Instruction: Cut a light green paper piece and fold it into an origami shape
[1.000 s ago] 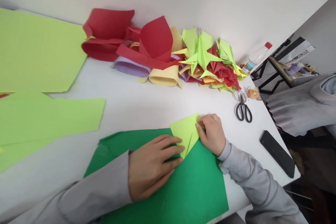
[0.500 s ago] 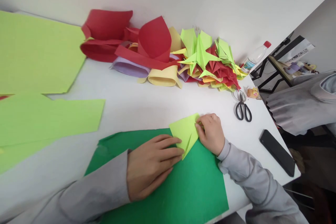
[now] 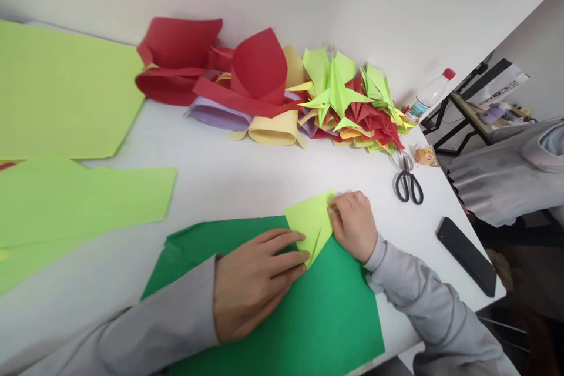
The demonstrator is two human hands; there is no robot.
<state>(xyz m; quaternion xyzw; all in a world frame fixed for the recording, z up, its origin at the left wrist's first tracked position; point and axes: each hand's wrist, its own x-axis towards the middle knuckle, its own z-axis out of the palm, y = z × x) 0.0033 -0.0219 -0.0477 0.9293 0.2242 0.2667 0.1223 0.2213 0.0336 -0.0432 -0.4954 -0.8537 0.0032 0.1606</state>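
A folded piece of lime-green paper (image 3: 311, 217) lies over the far edge of a dark green sheet (image 3: 326, 317), a narrow crease line showing on its right part. My left hand (image 3: 259, 285) rests flat with fingers stretched out, the fingertips on the paper's left and lower edge. At the paper's right corner, my right hand (image 3: 355, 223) is closed, thumb and fingers pinching that corner. What lies under the left fingertips is hidden.
Large lime-green sheets (image 3: 66, 94) lie at the left. Along the wall are curled red paper (image 3: 259, 70) and a pile of folded paper stars (image 3: 339, 94). Scissors (image 3: 409, 182), a plastic bottle (image 3: 427, 97) and a black phone (image 3: 467, 255) are on the right side.
The lower fingers of my left hand have shifted slightly up and right toward the paper's bottom tip. My right hand and the paper look the same.
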